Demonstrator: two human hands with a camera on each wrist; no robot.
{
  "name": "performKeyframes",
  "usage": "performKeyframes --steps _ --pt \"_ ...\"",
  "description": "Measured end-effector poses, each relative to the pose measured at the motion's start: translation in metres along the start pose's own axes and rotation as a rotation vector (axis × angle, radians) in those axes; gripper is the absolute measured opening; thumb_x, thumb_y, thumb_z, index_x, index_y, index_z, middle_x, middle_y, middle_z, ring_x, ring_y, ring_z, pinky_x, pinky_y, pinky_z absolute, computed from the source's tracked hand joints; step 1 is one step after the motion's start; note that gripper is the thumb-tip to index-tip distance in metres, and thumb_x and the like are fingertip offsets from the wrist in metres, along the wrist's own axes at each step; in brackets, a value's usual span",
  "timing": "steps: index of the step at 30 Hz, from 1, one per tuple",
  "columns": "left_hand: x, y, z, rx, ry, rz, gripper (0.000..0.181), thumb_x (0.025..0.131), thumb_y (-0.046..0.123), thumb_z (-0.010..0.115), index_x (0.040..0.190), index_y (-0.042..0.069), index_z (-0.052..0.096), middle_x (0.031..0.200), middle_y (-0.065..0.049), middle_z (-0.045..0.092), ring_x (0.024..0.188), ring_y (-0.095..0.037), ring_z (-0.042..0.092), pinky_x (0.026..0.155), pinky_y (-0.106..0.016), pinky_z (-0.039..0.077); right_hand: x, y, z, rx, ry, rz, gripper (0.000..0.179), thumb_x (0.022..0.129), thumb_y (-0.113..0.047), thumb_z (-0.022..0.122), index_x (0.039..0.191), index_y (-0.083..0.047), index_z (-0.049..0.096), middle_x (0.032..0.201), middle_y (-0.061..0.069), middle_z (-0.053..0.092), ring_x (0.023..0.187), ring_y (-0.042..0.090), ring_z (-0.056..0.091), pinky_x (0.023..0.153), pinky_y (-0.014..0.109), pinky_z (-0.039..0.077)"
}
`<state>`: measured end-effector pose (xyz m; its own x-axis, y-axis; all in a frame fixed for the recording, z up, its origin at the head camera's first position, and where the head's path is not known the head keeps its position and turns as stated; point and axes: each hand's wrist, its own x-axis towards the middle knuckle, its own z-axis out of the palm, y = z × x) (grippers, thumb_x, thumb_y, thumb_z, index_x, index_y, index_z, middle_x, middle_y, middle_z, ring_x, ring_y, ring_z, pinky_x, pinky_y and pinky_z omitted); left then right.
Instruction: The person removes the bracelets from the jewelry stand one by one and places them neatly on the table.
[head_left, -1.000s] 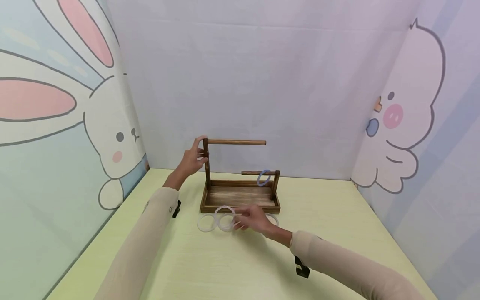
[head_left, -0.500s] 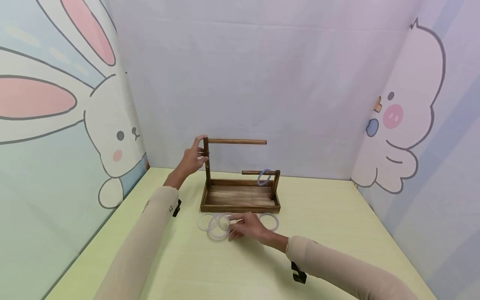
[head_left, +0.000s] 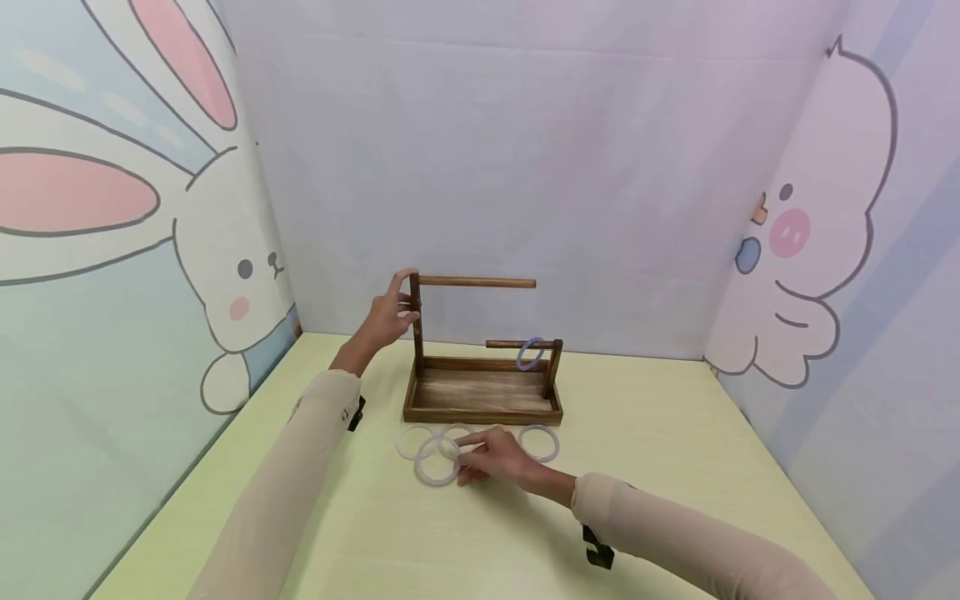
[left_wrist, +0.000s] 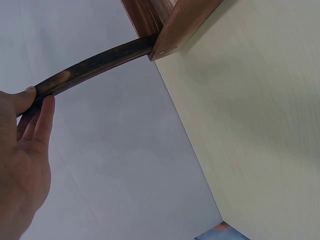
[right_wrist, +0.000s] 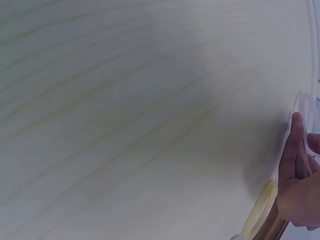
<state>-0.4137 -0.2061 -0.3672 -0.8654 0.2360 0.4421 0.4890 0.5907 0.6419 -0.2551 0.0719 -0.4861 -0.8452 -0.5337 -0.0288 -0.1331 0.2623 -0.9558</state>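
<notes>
My left hand [head_left: 386, 319] grips the tall upright post [head_left: 417, 342] of a dark wooden display stand with a tray base. In the left wrist view, thumb and fingers close round that post [left_wrist: 95, 64] near its far end. My right hand [head_left: 497, 454] pinches the right edge of a translucent whitish bangle [head_left: 437, 482] in front of the stand. The bangle lies low over the table and overlaps two other pale bangles. In the right wrist view, a clear bangle [right_wrist: 306, 97] shows by the fingertips, partly hidden.
A blue bangle [head_left: 520, 363] hangs on the stand's short lower bar [head_left: 502, 343]. The long upper bar [head_left: 476, 282] points right. Another pale bangle [head_left: 557, 446] lies right of my right hand. Fabric walls [head_left: 480, 167] enclose the pale table [head_left: 637, 433] behind and at both sides.
My right hand has brought the bangle down and slightly left, from tilted up near the tray to nearly flat over the others. The left hand keeps its hold on the post.
</notes>
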Motion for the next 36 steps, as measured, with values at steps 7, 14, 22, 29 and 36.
performKeyframes --steps 7,14,22,29,36 --pt "0.0011 0.0015 0.0019 0.005 -0.001 0.0 0.084 0.099 -0.004 0.067 0.16 0.031 0.021 0.126 -0.027 0.066 0.123 -0.044 0.064 0.096 -0.056 0.057 -0.0024 0.0013 0.0036 -0.009 0.005 0.009 0.034 0.095 -0.006 0.073 0.127 0.002 0.072 0.076 0.017 0.076 0.071 0.028 0.078 0.058 0.027 0.061" --pt "0.0019 0.0012 0.0027 -0.008 -0.002 0.012 0.082 0.099 -0.005 0.066 0.161 0.026 0.022 0.126 -0.028 0.065 0.123 -0.044 0.063 0.096 -0.056 0.057 -0.0043 0.0015 0.0027 -0.013 -0.007 -0.001 0.036 0.095 -0.007 0.074 0.131 0.0 0.07 0.075 0.017 0.076 0.072 0.031 0.078 0.059 0.031 0.062" --pt "0.0002 0.0002 0.0009 -0.006 -0.003 0.007 0.084 0.099 -0.004 0.066 0.161 0.029 0.021 0.127 -0.028 0.065 0.124 -0.045 0.063 0.097 -0.056 0.056 -0.0046 0.0011 0.0024 0.021 -0.031 0.005 0.044 0.095 -0.006 0.075 0.137 0.002 0.064 0.078 0.019 0.076 0.071 0.035 0.077 0.058 0.033 0.062" --pt "-0.0003 0.0005 -0.0001 -0.007 -0.011 -0.003 0.084 0.1 -0.004 0.065 0.161 0.029 0.02 0.128 -0.028 0.064 0.125 -0.044 0.062 0.097 -0.056 0.056 -0.0037 0.0008 0.0036 0.028 -0.008 0.029 0.048 0.092 -0.006 0.078 0.137 0.004 0.063 0.079 0.019 0.077 0.067 0.035 0.077 0.054 0.034 0.062" --pt "-0.0001 0.0012 -0.0012 0.009 -0.007 -0.01 0.084 0.099 -0.004 0.066 0.161 0.03 0.02 0.128 -0.028 0.065 0.125 -0.044 0.063 0.096 -0.055 0.057 -0.004 0.0002 0.0065 -0.001 0.071 0.059 0.047 0.086 -0.008 0.084 0.129 0.004 0.068 0.073 0.012 0.076 0.06 0.028 0.076 0.052 0.031 0.061"
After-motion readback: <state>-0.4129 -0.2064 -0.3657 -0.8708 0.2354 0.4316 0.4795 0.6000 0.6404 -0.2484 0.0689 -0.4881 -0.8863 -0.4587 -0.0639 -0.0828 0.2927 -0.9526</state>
